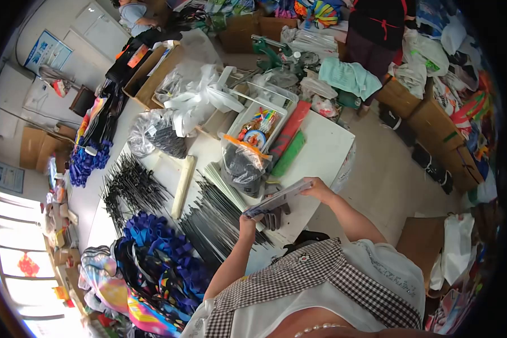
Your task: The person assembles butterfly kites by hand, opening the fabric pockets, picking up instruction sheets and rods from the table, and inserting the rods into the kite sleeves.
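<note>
A flat, greyish, plastic-looking packet (280, 199) is held between my two hands over the near edge of the white table. My left hand (247, 224) is closed on its left end, and my right hand (318, 190) grips its right end. Just below the packet lies a dark glove (274, 219). Long thin black rods (214, 217) lie in a bundle to the left of my left hand, beside pale strips (226, 183). A clear bag with dark contents (245, 169) stands beyond the packet.
The white table (329, 138) holds a plastic bin (273, 115), a red strip (290, 129), a green strip (289, 152) and a pale bar (183, 186). Colourful fabric (158, 270) is heaped at the left. Cardboard boxes (434, 121) stand right; another person (374, 39) is beyond the table.
</note>
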Motion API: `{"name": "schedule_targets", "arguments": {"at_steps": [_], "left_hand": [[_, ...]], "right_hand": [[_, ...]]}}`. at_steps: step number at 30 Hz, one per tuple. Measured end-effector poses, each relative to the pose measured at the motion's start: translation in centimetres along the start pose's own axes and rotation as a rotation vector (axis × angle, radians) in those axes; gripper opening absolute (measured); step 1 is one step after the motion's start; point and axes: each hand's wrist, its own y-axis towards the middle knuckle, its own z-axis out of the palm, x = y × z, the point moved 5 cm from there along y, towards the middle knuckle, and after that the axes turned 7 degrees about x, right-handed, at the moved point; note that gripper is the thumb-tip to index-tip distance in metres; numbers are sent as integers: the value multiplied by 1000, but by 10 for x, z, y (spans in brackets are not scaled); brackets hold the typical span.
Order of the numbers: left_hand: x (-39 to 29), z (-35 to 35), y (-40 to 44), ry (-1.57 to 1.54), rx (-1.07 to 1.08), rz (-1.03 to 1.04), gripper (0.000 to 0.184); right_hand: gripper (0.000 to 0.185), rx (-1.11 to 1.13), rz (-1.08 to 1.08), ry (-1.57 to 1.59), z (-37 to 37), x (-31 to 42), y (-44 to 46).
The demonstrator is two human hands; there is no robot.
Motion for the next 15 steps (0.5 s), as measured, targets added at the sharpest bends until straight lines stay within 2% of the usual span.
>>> {"name": "schedule_targets", "arguments": {"at_steps": [2, 4, 9, 11, 14, 15], "left_hand": [[-5, 5, 5, 11, 13, 0, 21], [-12, 12, -1, 26, 5, -44, 18], [-6, 10, -2, -29, -94, -11, 20], [-1, 9, 2, 62, -96, 45, 23], [-8, 15, -4, 172, -146, 45, 28], [-13, 17, 0, 173, -118, 66, 28]], "right_hand": [[35, -2, 21, -33, -3, -2, 2], [34, 192, -245, -170, 16, 12, 1], [22, 129, -263, -203, 22, 30, -2], [28, 101, -308, -221, 13, 36, -8], [34, 60, -384, -450, -5, 33, -11], [37, 123, -391, -427, -7, 33, -8]]}}
